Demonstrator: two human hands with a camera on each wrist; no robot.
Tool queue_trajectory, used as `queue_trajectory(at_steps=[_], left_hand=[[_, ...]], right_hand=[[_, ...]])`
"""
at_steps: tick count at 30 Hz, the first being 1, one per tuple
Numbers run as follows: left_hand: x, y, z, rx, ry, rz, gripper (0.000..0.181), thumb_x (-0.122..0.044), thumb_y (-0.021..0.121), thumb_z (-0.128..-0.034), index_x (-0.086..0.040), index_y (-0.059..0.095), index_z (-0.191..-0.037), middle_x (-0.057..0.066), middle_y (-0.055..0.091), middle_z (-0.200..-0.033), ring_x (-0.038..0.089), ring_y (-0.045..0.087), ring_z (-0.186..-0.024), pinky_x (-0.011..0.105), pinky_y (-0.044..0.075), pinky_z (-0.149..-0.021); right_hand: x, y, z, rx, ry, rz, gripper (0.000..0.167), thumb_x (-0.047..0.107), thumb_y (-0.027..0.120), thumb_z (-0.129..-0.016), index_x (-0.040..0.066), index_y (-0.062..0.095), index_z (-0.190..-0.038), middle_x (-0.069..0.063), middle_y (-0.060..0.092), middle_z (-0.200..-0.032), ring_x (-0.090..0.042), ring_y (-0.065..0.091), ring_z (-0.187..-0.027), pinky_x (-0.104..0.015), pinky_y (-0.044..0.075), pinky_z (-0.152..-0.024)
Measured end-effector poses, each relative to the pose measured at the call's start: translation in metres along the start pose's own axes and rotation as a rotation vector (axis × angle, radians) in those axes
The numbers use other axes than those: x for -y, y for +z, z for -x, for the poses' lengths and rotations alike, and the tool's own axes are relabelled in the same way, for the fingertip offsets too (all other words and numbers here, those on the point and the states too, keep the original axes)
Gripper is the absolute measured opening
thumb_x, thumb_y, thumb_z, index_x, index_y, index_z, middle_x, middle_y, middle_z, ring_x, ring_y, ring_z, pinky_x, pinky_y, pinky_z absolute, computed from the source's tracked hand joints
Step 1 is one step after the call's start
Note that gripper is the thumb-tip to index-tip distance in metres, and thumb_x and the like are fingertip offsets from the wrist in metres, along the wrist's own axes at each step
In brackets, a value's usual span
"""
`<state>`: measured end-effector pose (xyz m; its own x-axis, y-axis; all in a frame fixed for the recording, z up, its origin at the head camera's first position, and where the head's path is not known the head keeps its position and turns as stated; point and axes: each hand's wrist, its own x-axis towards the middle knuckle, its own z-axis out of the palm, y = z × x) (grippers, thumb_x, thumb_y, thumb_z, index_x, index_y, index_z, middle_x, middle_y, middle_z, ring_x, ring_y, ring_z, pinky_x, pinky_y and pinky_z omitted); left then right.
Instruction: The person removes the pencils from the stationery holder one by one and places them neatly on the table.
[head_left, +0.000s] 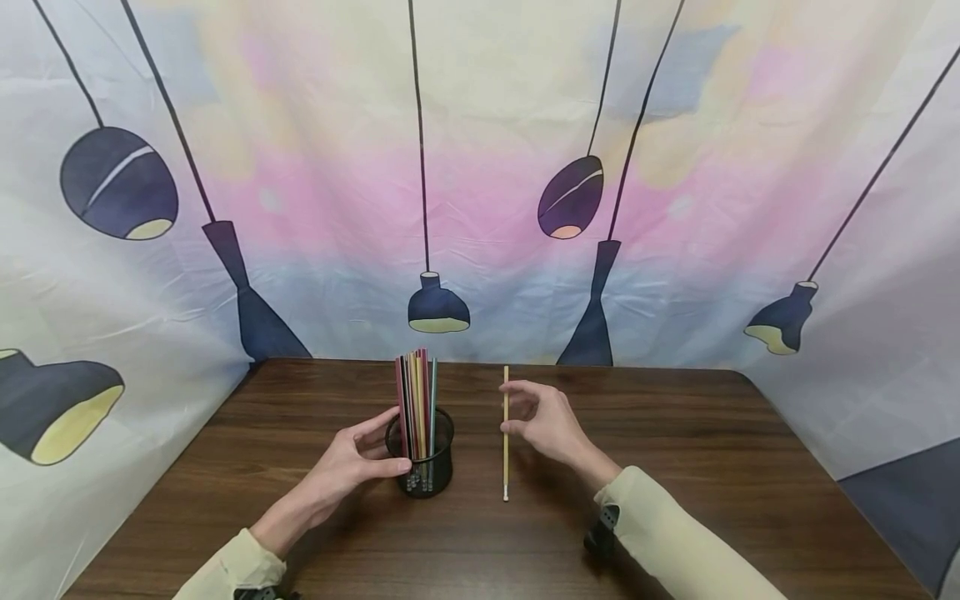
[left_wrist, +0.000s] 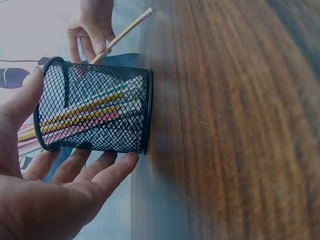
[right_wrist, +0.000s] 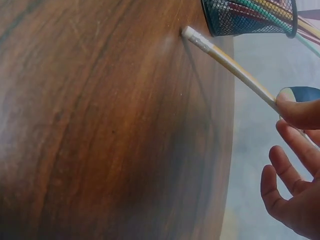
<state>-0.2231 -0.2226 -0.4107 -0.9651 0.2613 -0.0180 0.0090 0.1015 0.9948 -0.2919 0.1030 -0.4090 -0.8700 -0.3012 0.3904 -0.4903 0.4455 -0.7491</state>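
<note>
A black mesh pencil cup (head_left: pixel 442 477) stands upright on the table, holding several coloured pencils (head_left: pixel 417 396), their eraser ends down. My left hand (head_left: pixel 347 460) holds the cup from its left side, thumb at the front and fingers round the back; the left wrist view shows thumb and fingers on either side of the mesh. To the right of the cup, my right hand (head_left: pixel 553 423) pinches a yellow pencil (head_left: pixel 506 462) between thumb and fingers. This pencil's white eraser (right_wrist: pixel 188 32) points down, close to the tabletop; whether it touches is hard to tell.
The dark wood-grain table (head_left: pixel 480 550) extends to a far edge just behind the cup. A cloth backdrop (head_left: pixel 495 167) printed with hanging lamps surrounds it at the back and sides.
</note>
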Motion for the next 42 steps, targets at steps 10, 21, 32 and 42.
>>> queue_trajectory(at_steps=[10, 21, 32, 42], left_hand=[[0.0, 0.0, 0.0, -0.003, -0.003, -0.002, 0.089, -0.012, 0.084, -0.0912, -0.009, 0.035, -0.165, 0.028, 0.044, -0.158, 0.041, 0.054, -0.138, 0.041, 0.052, -0.101], [0.001, -0.001, 0.0, -0.005, -0.008, -0.011, 0.089, -0.012, 0.084, -0.0913, -0.009, 0.035, -0.166, 0.028, 0.044, -0.158, 0.041, 0.054, -0.137, 0.043, 0.051, -0.103], [0.001, 0.0, 0.0, -0.01, -0.003, -0.01, 0.089, -0.011, 0.084, -0.0912, -0.009, 0.035, -0.165, 0.028, 0.045, -0.158, 0.041, 0.055, -0.136, 0.044, 0.051, -0.103], [0.001, -0.001, -0.001, -0.004, 0.006, -0.007, 0.089, -0.011, 0.084, -0.0909, -0.008, 0.035, -0.165, 0.028, 0.044, -0.158, 0.041, 0.055, -0.137, 0.044, 0.051, -0.103]], right_hand=[[-0.005, 0.004, -0.005, 0.029, 0.013, 0.024, 0.049, -0.001, 0.091, -0.079, 0.01, 0.076, -0.125, 0.001, 0.077, -0.095, -0.011, 0.069, -0.076, -0.034, 0.055, -0.072], [-0.007, 0.009, -0.009, 0.07, 0.063, 0.043, 0.047, 0.004, 0.091, -0.082, 0.009, 0.076, -0.127, -0.001, 0.075, -0.097, -0.019, 0.07, -0.075, -0.036, 0.054, -0.067], [-0.013, 0.014, -0.013, 0.106, 0.112, 0.064, 0.048, 0.009, 0.094, -0.08, 0.005, 0.077, -0.125, 0.0, 0.072, -0.093, -0.013, 0.067, -0.081, -0.037, 0.055, -0.072], [-0.015, 0.019, -0.017, 0.159, 0.126, 0.079, 0.046, 0.011, 0.094, -0.08, 0.004, 0.078, -0.122, 0.002, 0.072, -0.091, -0.014, 0.07, -0.087, -0.035, 0.056, -0.073]])
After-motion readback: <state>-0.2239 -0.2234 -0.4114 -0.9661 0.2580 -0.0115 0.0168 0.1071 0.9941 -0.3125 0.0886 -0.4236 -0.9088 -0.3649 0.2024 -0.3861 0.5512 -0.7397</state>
